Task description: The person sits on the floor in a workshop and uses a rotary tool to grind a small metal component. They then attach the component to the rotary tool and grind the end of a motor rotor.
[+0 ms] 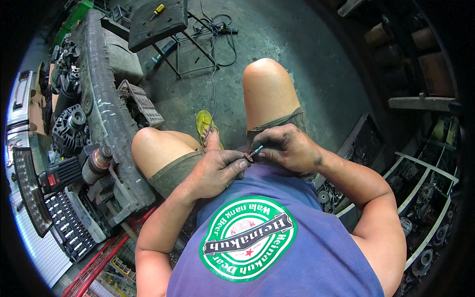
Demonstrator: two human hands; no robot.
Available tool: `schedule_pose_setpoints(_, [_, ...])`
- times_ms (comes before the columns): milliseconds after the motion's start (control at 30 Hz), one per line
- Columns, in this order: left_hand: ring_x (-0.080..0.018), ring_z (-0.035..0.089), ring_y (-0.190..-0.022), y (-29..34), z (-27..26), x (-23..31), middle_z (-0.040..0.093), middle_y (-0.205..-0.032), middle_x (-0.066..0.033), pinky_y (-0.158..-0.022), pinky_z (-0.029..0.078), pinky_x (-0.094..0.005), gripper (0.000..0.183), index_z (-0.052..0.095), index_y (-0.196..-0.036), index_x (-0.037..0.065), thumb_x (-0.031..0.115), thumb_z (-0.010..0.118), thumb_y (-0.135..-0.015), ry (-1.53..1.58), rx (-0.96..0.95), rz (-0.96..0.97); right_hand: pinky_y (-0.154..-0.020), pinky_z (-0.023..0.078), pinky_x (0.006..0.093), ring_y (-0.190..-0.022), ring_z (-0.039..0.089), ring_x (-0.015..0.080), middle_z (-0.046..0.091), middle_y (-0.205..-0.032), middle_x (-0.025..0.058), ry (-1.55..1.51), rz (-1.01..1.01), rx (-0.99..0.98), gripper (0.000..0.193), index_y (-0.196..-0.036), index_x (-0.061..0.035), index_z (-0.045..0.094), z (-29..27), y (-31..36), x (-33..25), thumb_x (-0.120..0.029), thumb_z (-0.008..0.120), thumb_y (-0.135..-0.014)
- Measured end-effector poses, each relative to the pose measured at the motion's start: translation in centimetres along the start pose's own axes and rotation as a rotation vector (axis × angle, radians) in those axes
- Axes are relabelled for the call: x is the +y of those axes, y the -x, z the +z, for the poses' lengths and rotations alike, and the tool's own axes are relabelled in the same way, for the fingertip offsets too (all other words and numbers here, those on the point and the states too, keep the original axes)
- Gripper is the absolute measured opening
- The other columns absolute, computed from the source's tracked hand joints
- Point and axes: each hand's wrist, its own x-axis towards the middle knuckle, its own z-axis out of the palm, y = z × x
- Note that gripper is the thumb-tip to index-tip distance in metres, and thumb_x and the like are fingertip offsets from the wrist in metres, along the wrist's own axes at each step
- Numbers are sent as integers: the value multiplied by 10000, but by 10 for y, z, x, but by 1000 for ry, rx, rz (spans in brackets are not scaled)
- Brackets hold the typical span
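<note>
Over my lap, both hands meet around small parts. The thumb and fingers of my left hand (217, 171) pinch a small dark reddish, ring-like piece (249, 157). From the other side, my right hand (289, 148) grips a thin, shiny metal pin-like piece (257, 150) between thumb and forefinger. Its tip lies close to the reddish piece; whether the two are joined I cannot tell. Dark grime covers the fingers of both hands. A thin grey cable (213, 99) runs from the floor up toward my left hand, and its end is hidden there.
On my left, a worn workbench (106, 106) carries an alternator (70, 126), a copper-wound armature (99, 161) and a socket set (70, 225). Ahead stands a stool (166, 27) with a yellow screwdriver (157, 11). A plastic crate (143, 104) sits beside the bench. Racks (420, 185) of parts line my right.
</note>
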Motion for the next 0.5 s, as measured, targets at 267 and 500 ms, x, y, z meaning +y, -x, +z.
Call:
schedule_pose_setpoints(267, [-187, 688, -827, 0, 1, -1, 751, -866, -99, -831, 548, -340, 255, 765, -1191, -14, 190, 644, -1096, -101, -12, 10, -843, 611, 441, -970, 767, 371, 776, -1001, 186, 214, -279, -23, 195, -1114, -5, 740, -5, 1, 3, -55, 775, -929])
schedule_pose_setpoints(500, [-149, 685, -791, 3, 8, 5, 768, -881, -104, -756, 544, -317, 252, 769, -1216, -15, 174, 688, -1070, -116, 25, 42, -847, 605, 463, -966, 763, 385, 775, -1019, 202, 244, -214, -29, 207, -1126, 13, 739, -1, 5, 2, -112, 757, -963])
